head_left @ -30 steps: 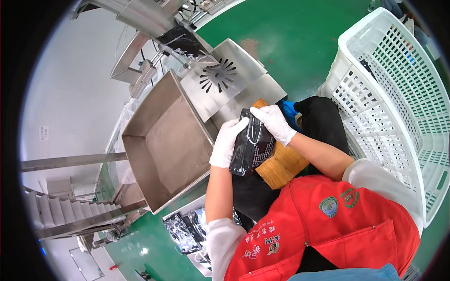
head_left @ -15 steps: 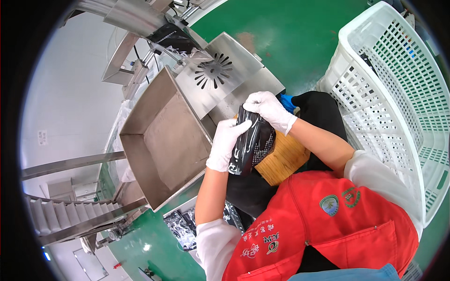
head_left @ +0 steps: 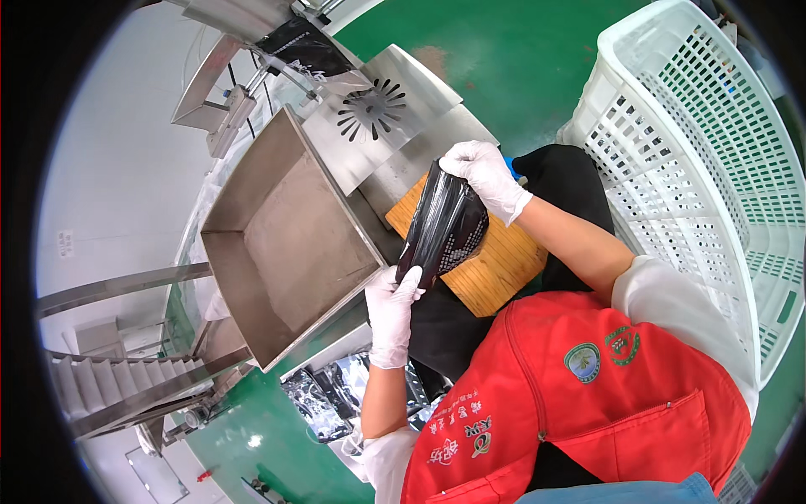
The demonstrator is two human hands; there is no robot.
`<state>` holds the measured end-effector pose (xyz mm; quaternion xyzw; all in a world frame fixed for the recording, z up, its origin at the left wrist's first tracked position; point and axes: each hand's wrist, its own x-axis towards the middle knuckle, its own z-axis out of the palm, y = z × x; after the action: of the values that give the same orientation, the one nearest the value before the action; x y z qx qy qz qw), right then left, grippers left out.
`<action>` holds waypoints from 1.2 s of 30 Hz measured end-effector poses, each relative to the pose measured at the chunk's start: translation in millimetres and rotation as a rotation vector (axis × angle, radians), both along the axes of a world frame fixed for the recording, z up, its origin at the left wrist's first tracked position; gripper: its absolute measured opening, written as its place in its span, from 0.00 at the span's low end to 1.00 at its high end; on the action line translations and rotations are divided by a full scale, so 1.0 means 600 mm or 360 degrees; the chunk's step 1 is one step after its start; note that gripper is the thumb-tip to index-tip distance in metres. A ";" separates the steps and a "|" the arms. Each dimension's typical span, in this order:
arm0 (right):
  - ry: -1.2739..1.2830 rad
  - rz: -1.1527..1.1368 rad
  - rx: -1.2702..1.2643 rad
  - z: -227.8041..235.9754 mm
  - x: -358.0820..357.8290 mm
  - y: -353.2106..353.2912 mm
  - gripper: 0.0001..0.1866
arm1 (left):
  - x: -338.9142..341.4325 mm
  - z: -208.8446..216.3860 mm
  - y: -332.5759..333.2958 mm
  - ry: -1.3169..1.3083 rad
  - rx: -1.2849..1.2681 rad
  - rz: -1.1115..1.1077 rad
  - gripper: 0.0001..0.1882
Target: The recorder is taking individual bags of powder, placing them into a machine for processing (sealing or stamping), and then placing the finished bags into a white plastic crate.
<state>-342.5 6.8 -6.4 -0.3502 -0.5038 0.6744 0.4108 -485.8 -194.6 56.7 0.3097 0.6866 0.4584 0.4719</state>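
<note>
Between my two white-gloved hands a glossy black plastic pouch is stretched on a slant, with a pale dotted pattern on its lower right side. My left hand pinches its lower end, thumb on top. At the upper end, the fingers of my right hand are closed on the corner. Beneath the pouch lies a wooden board, above my lap. Whether the pouch holds anything cannot be made out.
A deep steel tray stands left of my hands. Beyond it is a steel plate with a slotted rosette, near another black pouch on the machine. White plastic baskets rise at my right. Several black packets lie lower left.
My left hand has slid down to the pouch's lower end, and the right has moved slightly up. The pouch has turned to show its patterned side. The view has shifted a little.
</note>
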 end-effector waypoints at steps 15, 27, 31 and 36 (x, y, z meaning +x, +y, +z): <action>-0.0912 0.1492 0.2001 0.175 -0.042 -0.031 0.15 | -0.019 -0.010 0.010 0.0932 0.0686 -0.0184 0.07; -0.0790 0.1058 0.0680 0.092 0.087 0.059 0.09 | -0.014 -0.050 0.020 0.0480 0.0746 0.0123 0.05; -0.0748 0.0872 0.0716 0.102 0.100 0.042 0.10 | -0.010 -0.064 0.023 0.0351 0.0735 0.0286 0.05; -0.0950 0.0343 0.1931 0.184 0.063 -0.001 0.11 | -0.002 -0.115 0.030 0.0149 0.0705 0.0890 0.06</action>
<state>-304.7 6.2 104.1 -0.1768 -0.9163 0.1845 0.3084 -487.0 -176.4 -12.5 0.2251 0.6496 0.6927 0.2178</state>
